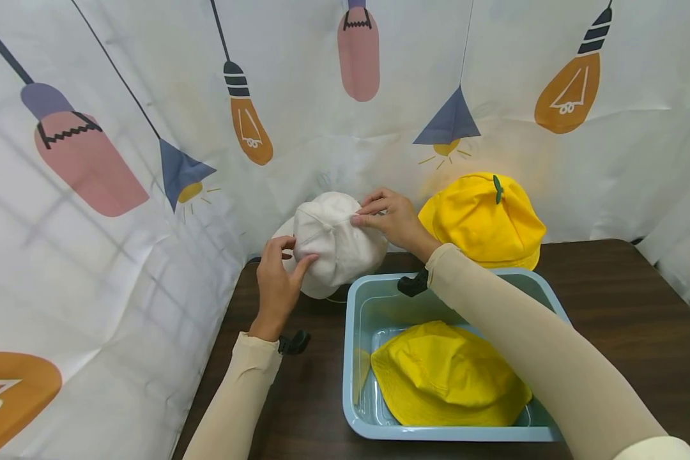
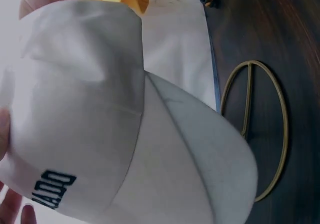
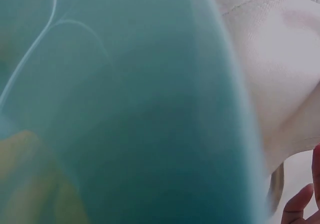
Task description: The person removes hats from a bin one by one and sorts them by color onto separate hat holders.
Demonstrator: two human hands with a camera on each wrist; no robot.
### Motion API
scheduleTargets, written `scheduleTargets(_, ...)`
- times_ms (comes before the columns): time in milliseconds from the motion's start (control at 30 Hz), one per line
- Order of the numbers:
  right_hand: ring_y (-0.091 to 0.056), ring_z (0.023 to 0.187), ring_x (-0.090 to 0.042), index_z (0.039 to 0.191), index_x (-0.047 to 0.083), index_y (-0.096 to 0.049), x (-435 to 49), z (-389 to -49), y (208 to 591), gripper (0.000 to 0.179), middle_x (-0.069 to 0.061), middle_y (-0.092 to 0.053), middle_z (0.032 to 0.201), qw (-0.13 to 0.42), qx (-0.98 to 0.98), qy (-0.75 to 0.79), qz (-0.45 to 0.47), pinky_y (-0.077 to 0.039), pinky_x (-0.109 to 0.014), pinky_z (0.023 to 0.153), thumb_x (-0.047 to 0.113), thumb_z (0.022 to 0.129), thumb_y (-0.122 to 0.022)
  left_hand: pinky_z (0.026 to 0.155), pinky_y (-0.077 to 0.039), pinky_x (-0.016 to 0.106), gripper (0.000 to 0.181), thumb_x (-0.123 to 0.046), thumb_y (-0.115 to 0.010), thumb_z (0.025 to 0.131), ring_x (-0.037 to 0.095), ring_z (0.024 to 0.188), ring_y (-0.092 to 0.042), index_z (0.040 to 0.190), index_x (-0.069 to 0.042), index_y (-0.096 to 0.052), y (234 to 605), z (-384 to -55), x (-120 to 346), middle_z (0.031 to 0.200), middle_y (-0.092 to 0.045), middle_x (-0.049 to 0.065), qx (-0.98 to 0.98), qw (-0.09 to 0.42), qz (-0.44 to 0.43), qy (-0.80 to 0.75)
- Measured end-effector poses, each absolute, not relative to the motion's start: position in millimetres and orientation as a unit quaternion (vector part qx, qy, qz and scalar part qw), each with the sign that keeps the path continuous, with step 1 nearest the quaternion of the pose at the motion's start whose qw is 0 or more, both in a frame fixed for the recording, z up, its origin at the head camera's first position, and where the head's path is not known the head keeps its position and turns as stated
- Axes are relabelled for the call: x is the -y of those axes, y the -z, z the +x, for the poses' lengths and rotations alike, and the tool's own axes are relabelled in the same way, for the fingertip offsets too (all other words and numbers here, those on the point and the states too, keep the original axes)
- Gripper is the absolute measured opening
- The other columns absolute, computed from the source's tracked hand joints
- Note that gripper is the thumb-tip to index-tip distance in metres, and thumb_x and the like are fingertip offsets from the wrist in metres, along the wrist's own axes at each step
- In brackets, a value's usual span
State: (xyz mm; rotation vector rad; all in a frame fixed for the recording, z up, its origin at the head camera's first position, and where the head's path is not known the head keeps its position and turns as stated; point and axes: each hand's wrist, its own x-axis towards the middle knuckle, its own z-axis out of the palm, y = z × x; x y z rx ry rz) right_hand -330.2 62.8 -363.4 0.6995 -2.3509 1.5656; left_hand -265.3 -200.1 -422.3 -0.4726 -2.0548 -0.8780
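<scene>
A white cap (image 1: 351,255) sits at the back left of the table, close to the wall cloth. My left hand (image 1: 278,278) holds its left side, with thumb and fingers spread at its edge. On the upper right of the crown, my right hand (image 1: 395,220) pinches the fabric between thumb and fingers. Black letters show on the cap (image 2: 80,89) in the left wrist view, and its brim (image 2: 205,149) points away from them. Beneath the brim, a gold wire loop (image 2: 284,149) lies on the dark table. The right wrist view shows mostly basin wall, with cap fabric (image 3: 285,59) beyond.
A light blue basin (image 1: 352,358) stands under my right forearm and holds a yellow bucket hat (image 1: 443,377). Behind it at the right is another yellow hat (image 1: 477,220) with a green leaf on top. The lamp-printed cloth (image 1: 322,128) hangs behind the dark wooden table (image 1: 307,396).
</scene>
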Motion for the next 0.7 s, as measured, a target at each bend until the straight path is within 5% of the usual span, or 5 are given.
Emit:
scheduleTargets(367, -0.059, 0.103, -0.015, 0.091, 0.009, -0.084, -59, -329, 363, 0.017, -0.001, -0.066, 0.104, 0.102, 0.796, -0.558, 0.209, -0.048, -0.023, 0.08, 0.024, 0.083, -0.086, 0.079, -0.053, 0.039, 0.023, -0.015, -0.087, 0.08, 0.03, 0.083, -0.069, 0.09, 0.0, -0.073, 416, -276, 206, 0.088, -0.071, 0.014, 0.794, 0.428, -0.213, 0.376)
scheduleTargets(700, -0.058, 0.099, -0.015, 0.091, 0.011, -0.084, -59, -331, 357, 0.02, 0.0, -0.065, 0.104, 0.097, 0.796, -0.562, 0.203, -0.049, -0.027, 0.082, 0.03, 0.084, -0.085, 0.088, -0.049, 0.022, 0.011, -0.006, -0.084, 0.082, 0.028, 0.09, -0.066, 0.088, -0.003, -0.075, 392, -271, 213, 0.092, -0.07, 0.013, 0.803, 0.365, -0.202, 0.427)
